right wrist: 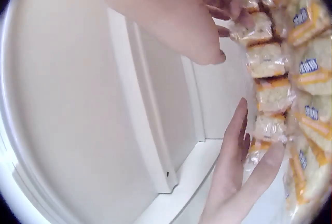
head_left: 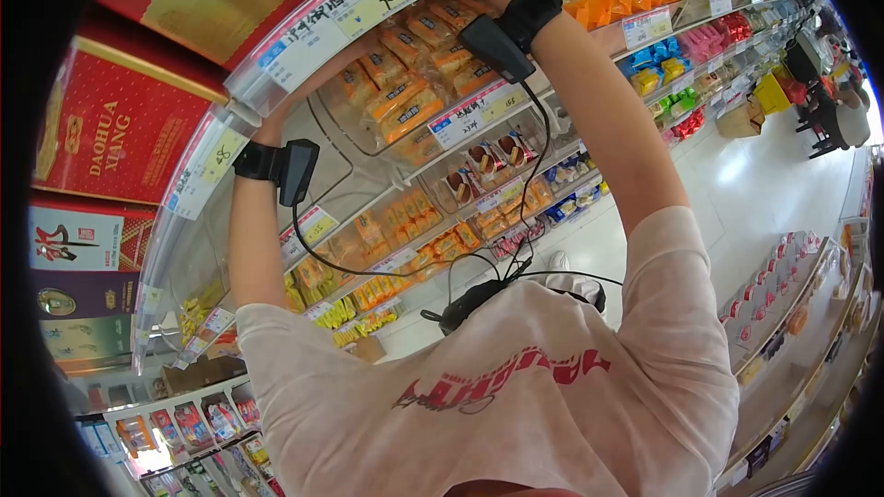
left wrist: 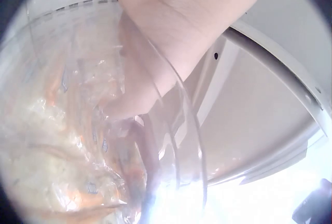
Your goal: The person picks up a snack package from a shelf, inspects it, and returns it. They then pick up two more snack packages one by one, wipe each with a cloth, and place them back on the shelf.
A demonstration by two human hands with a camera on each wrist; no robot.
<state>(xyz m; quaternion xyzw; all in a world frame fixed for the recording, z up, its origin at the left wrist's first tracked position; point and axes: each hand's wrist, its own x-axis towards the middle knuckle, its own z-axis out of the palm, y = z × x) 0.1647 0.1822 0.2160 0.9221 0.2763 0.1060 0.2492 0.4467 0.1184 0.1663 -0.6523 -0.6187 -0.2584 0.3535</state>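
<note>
Wrapped cakes [right wrist: 267, 60] in clear film with orange bands stand in a row in a shelf bin, also seen as a pile of packs [head_left: 405, 110] in the head view. My right hand [right wrist: 181, 22] reaches in from above, its fingertips at the end cake of the row and its thumb apart from them. My left hand [right wrist: 233, 182] is at the row's other end, fingers extended and thumb overlapping a cake. In the left wrist view the left hand [left wrist: 171, 22] shows partly through a clear plastic wall [left wrist: 179, 110]. The upper shelf hides most of it in the head view.
An upper shelf edge with price tags [head_left: 336, 14] overhangs the bin. Red gift boxes [head_left: 129, 120] stand at the left. Lower shelves carry more snack packs [head_left: 405, 216]. Black cables [head_left: 387, 271] run from the wrist cameras to the waist. A tiled aisle [head_left: 737, 193] lies at the right.
</note>
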